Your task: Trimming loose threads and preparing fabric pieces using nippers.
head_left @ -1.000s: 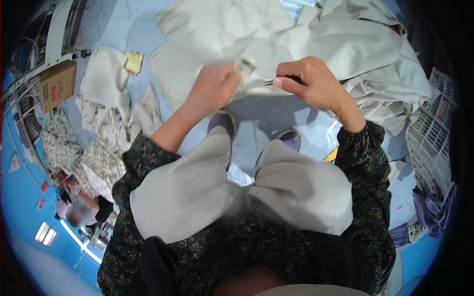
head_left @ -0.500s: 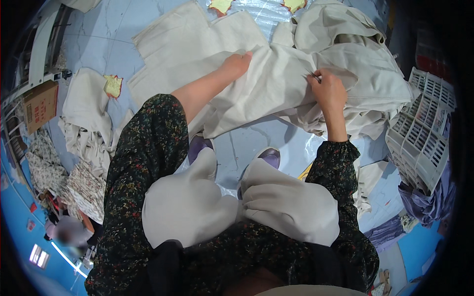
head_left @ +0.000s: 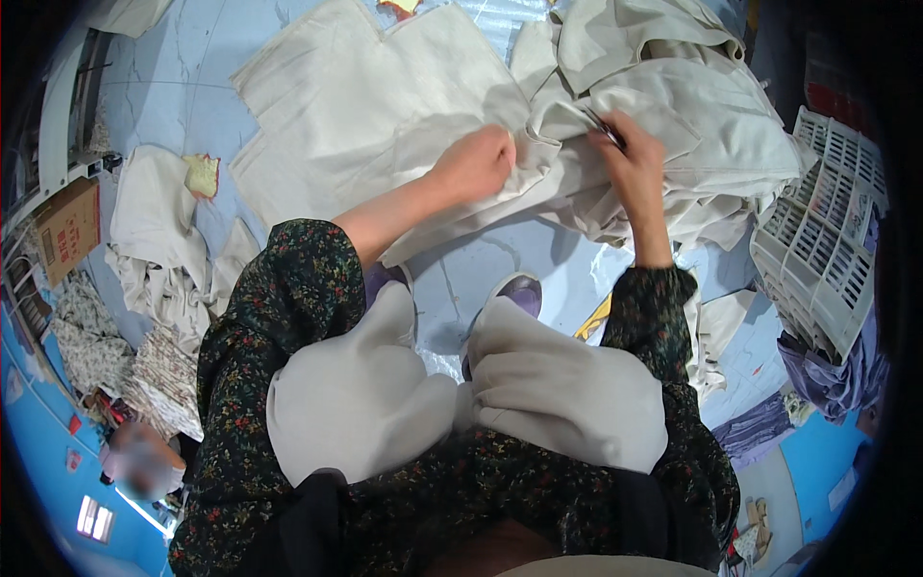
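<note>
Cream-coloured cloth pieces [head_left: 370, 106] lie spread and overlapping on the floor in front of my shoes. My left hand [head_left: 478, 163] is closed on a gathered fold of this cloth, its fingers pinched at the edge. A short way to the right, my right hand [head_left: 632, 154] holds small dark thread snips [head_left: 602, 125], their tips pointing up and left over the cloth. A crumpled heap of the same cream cloth [head_left: 711, 106] lies just beyond and to the right of that hand.
At the right stands a white plastic crate [head_left: 817, 231] with slotted walls, purple cloth [head_left: 832, 375] below it. On the left are more cream cloth [head_left: 154, 207], a yellow scrap [head_left: 202, 176], a cardboard box [head_left: 69, 231] and floral fabric [head_left: 91, 308]. Another person [head_left: 144, 462] is at the lower left.
My left hand has moved right and a little nearer, drawing the cloth into a bunched fold. The right hand has shifted slightly left, and the snips now show more plainly.
</note>
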`<state>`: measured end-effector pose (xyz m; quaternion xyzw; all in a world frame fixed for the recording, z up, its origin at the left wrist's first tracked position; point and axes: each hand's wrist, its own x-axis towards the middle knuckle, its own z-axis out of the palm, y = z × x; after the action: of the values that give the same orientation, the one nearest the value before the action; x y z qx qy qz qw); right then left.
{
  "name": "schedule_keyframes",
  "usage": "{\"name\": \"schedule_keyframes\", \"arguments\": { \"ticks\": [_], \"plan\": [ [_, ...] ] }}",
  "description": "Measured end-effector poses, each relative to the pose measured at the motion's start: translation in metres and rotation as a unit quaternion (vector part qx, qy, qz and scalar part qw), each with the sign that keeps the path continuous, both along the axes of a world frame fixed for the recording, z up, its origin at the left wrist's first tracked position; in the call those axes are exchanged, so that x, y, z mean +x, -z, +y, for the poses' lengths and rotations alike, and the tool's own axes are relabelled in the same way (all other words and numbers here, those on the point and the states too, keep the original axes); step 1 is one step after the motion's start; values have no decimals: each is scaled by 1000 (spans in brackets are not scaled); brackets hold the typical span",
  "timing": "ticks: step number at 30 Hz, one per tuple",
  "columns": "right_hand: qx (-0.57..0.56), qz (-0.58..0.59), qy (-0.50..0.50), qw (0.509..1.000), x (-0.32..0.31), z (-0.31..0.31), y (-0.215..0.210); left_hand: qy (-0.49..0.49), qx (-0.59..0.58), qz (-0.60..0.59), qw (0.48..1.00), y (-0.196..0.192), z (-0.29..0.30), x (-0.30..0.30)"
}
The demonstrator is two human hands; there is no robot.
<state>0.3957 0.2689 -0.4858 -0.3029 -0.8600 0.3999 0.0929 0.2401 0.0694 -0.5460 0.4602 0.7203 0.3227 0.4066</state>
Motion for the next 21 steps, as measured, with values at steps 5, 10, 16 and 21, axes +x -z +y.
{"name": "schedule_keyframes", "arguments": {
  "ticks": [5,10,16,21],
  "plan": [
    [-86,-82,113,986,100,-41,-13,-148,88,38,984,-27,7,15],
    [-94,-64,260,959,103,-44,-33,44,-9,48,998,-42,3,25],
    [-312,38,175,933,70,-80,-74,8,129,88,988,-52,-12,54],
    [-372,-7,232,899,87,-112,-72,142,153,157,965,-45,-25,61]
  ]
}}
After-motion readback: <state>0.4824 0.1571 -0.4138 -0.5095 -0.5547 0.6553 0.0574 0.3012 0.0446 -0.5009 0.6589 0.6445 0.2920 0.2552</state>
